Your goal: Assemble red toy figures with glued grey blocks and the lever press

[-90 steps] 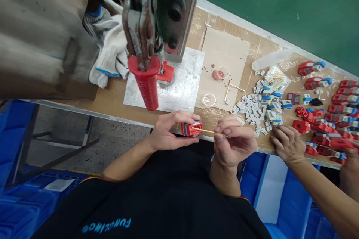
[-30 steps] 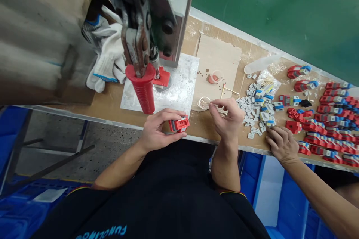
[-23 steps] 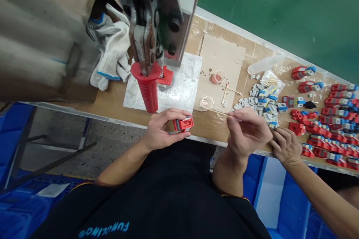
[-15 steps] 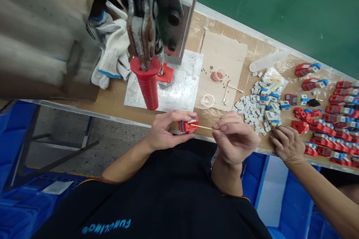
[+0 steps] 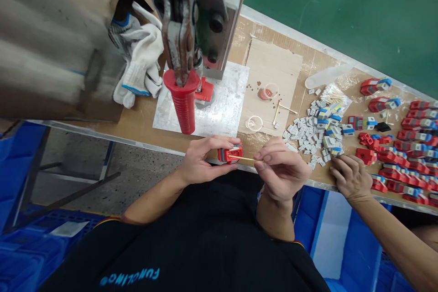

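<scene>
My left hand (image 5: 201, 159) grips a small red and grey toy vehicle part (image 5: 224, 155) at the table's front edge, its fingers and thumb on either side. Between the fingertips of my right hand (image 5: 282, 164) a thin cotton swab (image 5: 244, 159) is pinched, its far end against the part's red face. Beyond my hands, a clear cup of red liquid (image 5: 267, 93) sits on a stained cardboard sheet (image 5: 290, 61). Two crossed swabs (image 5: 278, 109) and a clear round lid (image 5: 253, 123) lie on that sheet too.
A clamp press with a red handle (image 5: 183, 105) stands over a metal plate (image 5: 167, 116); white gloves (image 5: 142, 54) lie left of it. Many small grey pieces (image 5: 303, 132) are heaped to the right, before rows of red toy vehicles (image 5: 404, 159). Another person's hand (image 5: 352, 175) rests nearby.
My right hand has moved slightly left, and the swab's tip has shifted left across the part's red face. My left hand has stayed nearly still.
</scene>
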A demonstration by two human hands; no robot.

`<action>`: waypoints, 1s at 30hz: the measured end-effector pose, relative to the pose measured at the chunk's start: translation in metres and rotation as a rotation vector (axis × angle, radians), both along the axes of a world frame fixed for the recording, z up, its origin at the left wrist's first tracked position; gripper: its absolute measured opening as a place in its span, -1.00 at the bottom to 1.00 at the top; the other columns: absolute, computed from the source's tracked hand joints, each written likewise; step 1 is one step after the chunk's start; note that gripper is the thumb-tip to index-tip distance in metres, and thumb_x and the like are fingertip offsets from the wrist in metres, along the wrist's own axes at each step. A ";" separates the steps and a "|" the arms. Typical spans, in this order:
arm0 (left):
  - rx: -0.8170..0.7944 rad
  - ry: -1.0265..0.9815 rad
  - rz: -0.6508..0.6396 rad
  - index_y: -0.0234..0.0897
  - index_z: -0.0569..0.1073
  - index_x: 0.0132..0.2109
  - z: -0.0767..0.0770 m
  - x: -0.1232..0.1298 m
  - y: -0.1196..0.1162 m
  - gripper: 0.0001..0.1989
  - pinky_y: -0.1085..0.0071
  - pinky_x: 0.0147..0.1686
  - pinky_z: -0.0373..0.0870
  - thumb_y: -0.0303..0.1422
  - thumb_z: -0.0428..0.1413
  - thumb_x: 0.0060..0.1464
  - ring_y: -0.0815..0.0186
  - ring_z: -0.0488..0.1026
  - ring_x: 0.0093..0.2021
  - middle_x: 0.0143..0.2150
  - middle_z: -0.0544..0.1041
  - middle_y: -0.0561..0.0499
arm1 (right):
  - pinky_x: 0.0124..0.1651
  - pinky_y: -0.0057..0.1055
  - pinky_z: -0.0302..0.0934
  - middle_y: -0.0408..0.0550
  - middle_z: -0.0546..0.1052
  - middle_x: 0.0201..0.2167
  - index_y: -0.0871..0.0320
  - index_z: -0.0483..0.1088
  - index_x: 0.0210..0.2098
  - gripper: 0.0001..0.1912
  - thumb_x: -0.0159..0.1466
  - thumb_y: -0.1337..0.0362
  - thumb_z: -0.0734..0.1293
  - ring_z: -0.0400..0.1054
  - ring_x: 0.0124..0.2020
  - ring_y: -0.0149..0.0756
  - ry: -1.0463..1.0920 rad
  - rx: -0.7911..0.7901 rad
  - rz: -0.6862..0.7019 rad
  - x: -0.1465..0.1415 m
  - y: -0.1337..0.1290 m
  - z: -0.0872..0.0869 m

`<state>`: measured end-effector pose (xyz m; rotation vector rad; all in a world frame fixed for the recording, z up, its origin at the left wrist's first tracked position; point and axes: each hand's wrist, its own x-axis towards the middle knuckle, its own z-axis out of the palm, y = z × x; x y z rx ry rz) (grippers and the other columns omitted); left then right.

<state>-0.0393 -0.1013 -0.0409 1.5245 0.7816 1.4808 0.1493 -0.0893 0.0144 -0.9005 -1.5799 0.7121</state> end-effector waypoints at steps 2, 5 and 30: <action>-0.007 0.003 0.001 -0.22 0.57 0.10 0.000 -0.001 0.000 -0.53 0.26 0.05 0.74 -0.44 0.49 0.07 0.08 0.75 0.05 0.05 0.76 -0.21 | -0.38 -0.23 0.32 -0.19 0.61 -0.48 0.01 0.53 -0.27 -0.92 0.34 0.28 0.50 0.45 -0.53 -0.29 0.018 0.008 -0.040 0.005 0.002 -0.001; -0.021 0.007 0.005 -0.22 0.58 0.08 -0.001 -0.003 0.000 -0.54 0.28 0.02 0.75 -0.43 0.49 0.06 0.10 0.76 0.03 0.05 0.76 -0.20 | -0.35 -0.24 0.33 -0.19 0.58 -0.48 0.00 0.53 -0.28 -0.89 0.30 0.29 0.53 0.46 -0.47 -0.27 0.054 0.038 -0.164 0.020 0.010 -0.009; 0.054 0.104 0.054 -0.24 0.59 0.08 -0.001 -0.005 0.005 -0.58 0.37 -0.01 0.72 -0.49 0.46 0.09 0.18 0.76 0.00 0.05 0.75 -0.19 | -0.34 -0.30 0.26 -0.22 0.62 -0.44 0.00 0.52 -0.33 -0.83 0.32 0.41 0.46 0.38 -0.45 -0.29 -0.425 0.008 -0.242 0.037 0.041 -0.024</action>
